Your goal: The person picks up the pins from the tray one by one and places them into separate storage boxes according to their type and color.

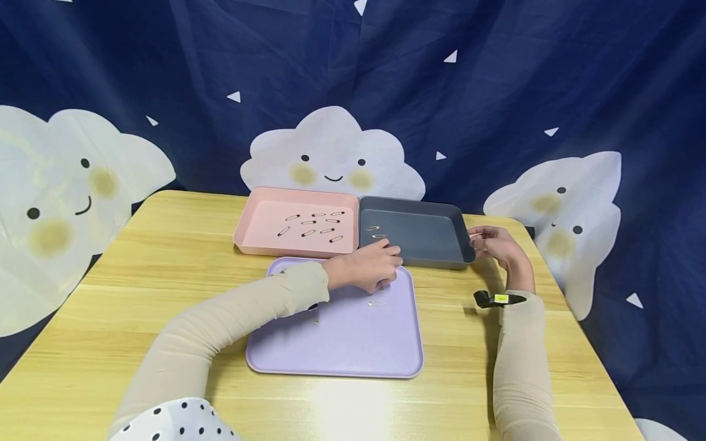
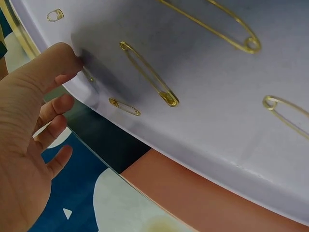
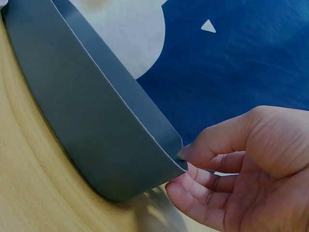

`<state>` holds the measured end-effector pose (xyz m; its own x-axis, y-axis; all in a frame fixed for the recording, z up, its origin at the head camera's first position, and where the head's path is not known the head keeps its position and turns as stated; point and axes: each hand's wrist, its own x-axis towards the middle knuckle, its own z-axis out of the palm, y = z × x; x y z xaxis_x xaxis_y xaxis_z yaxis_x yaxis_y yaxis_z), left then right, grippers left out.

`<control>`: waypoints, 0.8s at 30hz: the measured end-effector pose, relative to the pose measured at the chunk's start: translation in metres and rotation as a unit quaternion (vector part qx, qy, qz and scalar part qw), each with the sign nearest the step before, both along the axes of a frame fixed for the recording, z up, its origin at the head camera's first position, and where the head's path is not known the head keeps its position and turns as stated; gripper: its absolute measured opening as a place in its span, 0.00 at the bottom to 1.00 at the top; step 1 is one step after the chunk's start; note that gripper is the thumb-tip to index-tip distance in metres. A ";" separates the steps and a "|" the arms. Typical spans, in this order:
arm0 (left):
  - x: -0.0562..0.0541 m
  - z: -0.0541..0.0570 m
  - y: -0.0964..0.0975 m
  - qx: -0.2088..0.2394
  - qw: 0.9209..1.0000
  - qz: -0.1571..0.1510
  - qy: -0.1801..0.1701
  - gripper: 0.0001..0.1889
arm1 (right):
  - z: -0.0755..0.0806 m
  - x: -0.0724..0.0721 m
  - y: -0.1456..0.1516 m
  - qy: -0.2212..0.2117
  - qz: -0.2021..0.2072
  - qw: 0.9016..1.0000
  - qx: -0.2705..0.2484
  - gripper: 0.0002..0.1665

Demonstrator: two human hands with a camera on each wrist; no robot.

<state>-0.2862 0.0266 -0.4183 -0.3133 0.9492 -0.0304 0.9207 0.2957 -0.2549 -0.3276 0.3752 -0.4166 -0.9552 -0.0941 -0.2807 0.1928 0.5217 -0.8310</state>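
Head view. Backdrop: dark blue curtain printed with smiling white clouds and small white triangles. Surface: light wood-grain table. Trays, three: pink tray at the far left, nine dark safety pins scattered inside; grey tray beside it, two gold safety pins toward its left side; purple tray in front, more gold pins on it. Left hand: over the far part of the purple tray, fingers bent downward. Right hand: at the right end of the grey tray. Sleeves: beige. One black strap with yellow label, right wrist.

Left wrist view. Purple tray surface with six gold pins, some cut by the frame edge. Left hand: thumb lowered beside a partly hidden pin, other fingers loosely bent and spread; whether it has hold of the pin cannot be told. Grey and pink trays lie beyond the rim.

Right wrist view. Right hand: thumb and fingers nearly closed, pinching the grey tray's rim at a corner, thumb on the inner side
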 end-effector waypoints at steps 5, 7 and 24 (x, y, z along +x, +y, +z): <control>0.000 0.000 0.001 -0.003 1.000 0.005 -0.019 0.04 | 0.002 0.003 -0.001 0.007 0.000 1.000 0.007 0.29; 0.001 0.000 0.001 -0.005 1.000 0.009 -0.024 0.04 | 0.002 0.004 -0.001 0.009 0.001 1.000 0.007 0.29; 0.001 -0.006 0.003 0.001 0.999 0.025 -0.034 0.04 | 0.003 0.004 -0.001 0.010 0.002 1.000 0.007 0.29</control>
<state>-0.2852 0.0294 -0.4239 -0.3576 0.9325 -0.0509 0.9199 0.3423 -0.1913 -0.3231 0.3742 -0.4139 -0.9600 -0.0948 -0.2635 0.1743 0.5344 -0.8271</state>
